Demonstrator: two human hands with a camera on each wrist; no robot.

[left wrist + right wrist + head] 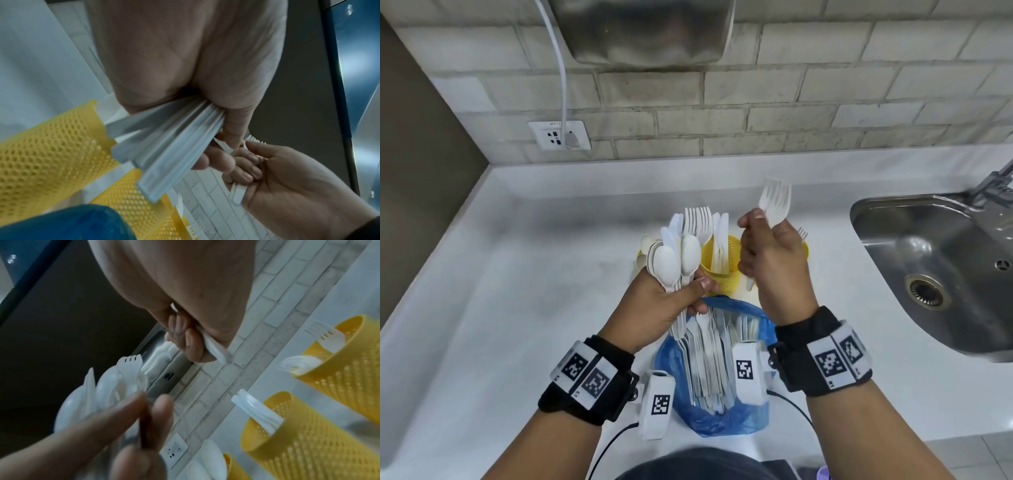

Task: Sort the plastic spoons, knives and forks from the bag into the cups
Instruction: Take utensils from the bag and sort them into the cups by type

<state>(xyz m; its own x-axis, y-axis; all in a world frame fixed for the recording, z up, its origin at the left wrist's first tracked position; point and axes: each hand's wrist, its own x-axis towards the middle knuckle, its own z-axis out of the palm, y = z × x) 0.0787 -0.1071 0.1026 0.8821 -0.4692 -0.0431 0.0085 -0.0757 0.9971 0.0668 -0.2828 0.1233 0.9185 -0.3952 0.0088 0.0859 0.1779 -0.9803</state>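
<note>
Above the bag [726, 404], left hand [657, 305] clutches mixed cutlery [685, 246]; raised right hand [770, 260] grips seemingly two forks [775, 202].

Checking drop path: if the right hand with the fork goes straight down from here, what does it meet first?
Likely the rightmost yellow cup, mostly hidden behind the right hand, which grips a fork. A fork already stands in it. Depth is unclear from the head view.

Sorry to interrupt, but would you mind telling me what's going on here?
A person is sorting plastic cutlery at a counter. The left hand grips a mixed bunch above the blue bag, which still holds more. The right hand holds forks near three yellow cups already partly filled.
</note>
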